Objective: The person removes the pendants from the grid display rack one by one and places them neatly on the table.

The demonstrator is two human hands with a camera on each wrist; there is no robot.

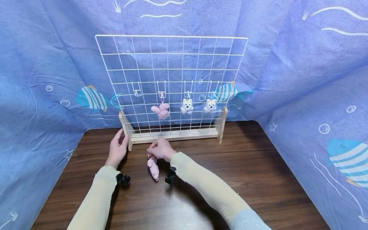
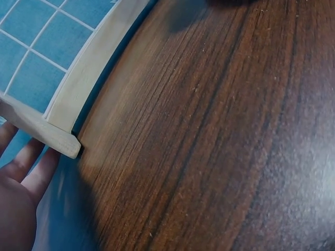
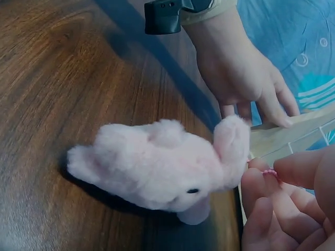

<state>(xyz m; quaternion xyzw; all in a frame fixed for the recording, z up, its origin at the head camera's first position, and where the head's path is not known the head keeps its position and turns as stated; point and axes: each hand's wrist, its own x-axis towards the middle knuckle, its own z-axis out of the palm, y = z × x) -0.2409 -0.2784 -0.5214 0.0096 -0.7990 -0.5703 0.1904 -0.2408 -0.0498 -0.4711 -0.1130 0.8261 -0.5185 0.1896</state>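
My right hand [image 1: 162,149] pinches the thin pink cord of a pink plush keychain [image 1: 153,169] in front of the rack's base. In the right wrist view, the fluffy plush [image 3: 152,164] hangs sideways from the fingertips, a dark eye and a rounded ear showing. At the rack's left end, my left hand [image 1: 118,148] rests against the outer side of the wooden foot [image 1: 126,132]. Its fingers [image 2: 44,170] look fairly straight and pass partly behind that foot in the left wrist view, where their tips are hidden.
A white wire grid [image 1: 172,36] stands upright on the wooden base [image 1: 175,136]. Hooks on it carry another pink plush [image 1: 161,111] and two white animal plushes, one central [image 1: 187,106] and one right [image 1: 210,105]. A further hook [image 1: 137,92] hangs left. Blue cloth surrounds the dark wooden table [image 1: 244,166].
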